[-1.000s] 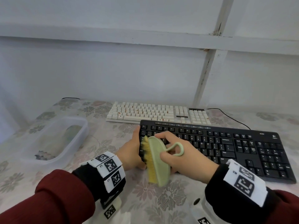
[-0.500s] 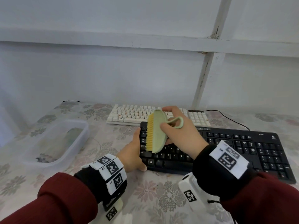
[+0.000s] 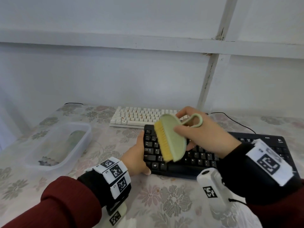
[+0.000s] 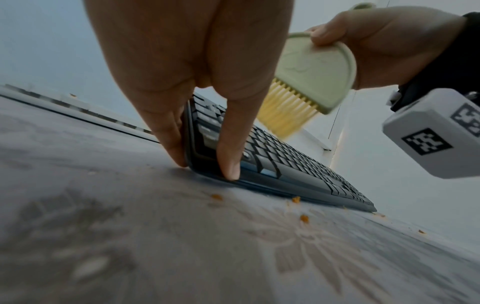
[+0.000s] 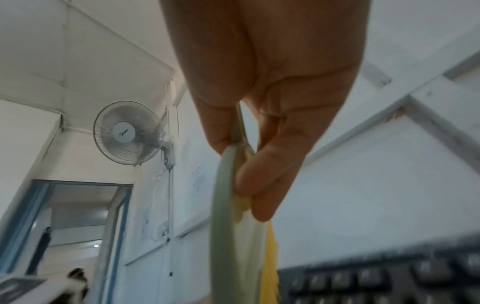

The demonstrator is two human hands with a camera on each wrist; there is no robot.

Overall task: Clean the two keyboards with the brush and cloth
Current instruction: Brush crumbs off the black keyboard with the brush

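Observation:
A black keyboard (image 3: pixel 230 155) lies near me, with a white keyboard (image 3: pixel 136 117) behind it. My left hand (image 3: pixel 139 153) grips the black keyboard's left end, thumb on the front edge and fingers (image 4: pixel 171 131) along the side. My right hand (image 3: pixel 204 135) pinches a pale green brush (image 3: pixel 172 139) with yellow bristles by its back, near the loop handle. The brush is tilted over the left keys, blurred by motion. In the left wrist view the bristles (image 4: pixel 283 115) hang close to the black keyboard (image 4: pixel 285 158). The right wrist view shows the brush (image 5: pixel 233 236) edge-on.
A clear plastic tub (image 3: pixel 41 162) stands at the left on the flowered tablecloth (image 3: pixel 164 203), with something greenish (image 3: pixel 75 139) inside. Orange crumbs (image 4: pixel 303 218) lie on the cloth before the black keyboard. A wall rises right behind the table. A cable (image 3: pixel 235 120) runs off to the right.
The brush rose from the black keyboard's front edge to its back rows, then came down over the left keys. My left hand has kept its hold on the keyboard's end.

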